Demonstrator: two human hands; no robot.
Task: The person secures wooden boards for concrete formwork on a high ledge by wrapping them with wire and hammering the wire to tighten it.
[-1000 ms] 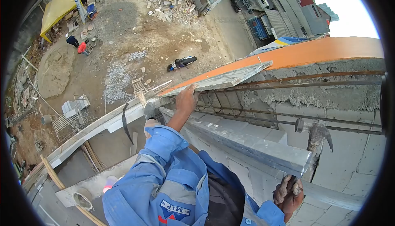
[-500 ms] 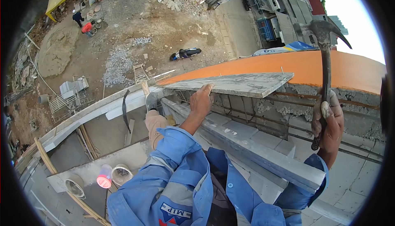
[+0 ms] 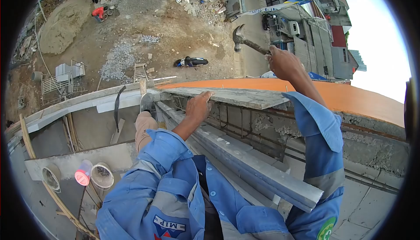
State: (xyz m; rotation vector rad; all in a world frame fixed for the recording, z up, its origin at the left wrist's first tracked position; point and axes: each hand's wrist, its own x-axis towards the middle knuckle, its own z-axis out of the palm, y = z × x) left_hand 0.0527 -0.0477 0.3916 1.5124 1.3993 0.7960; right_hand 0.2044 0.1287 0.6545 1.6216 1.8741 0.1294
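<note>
My right hand (image 3: 284,65) grips a claw hammer (image 3: 253,44) by its handle, raised out past the wall's outer edge with the head pointing left. My left hand (image 3: 198,107) is closed over the near edge of a grey, cement-stained board (image 3: 245,96). That board lies along the top of the wall, beside the orange outer face (image 3: 350,98). Several nails stick up along the board's far side. Steel reinforcing bars (image 3: 249,130) run in the gap below it.
A long grey beam (image 3: 258,165) crosses in front of my body. Two buckets (image 3: 102,176) and a pink-lidded container (image 3: 83,178) stand at lower left. Far below are a parked motorcycle (image 3: 190,61), two people, gravel (image 3: 118,63) and rubble. My foot is on the ledge beside a wooden stake.
My right hand has swung the hammer from upright at the right to out over the wall's edge, further left. My left hand stays on the board. The view has shifted slightly.
</note>
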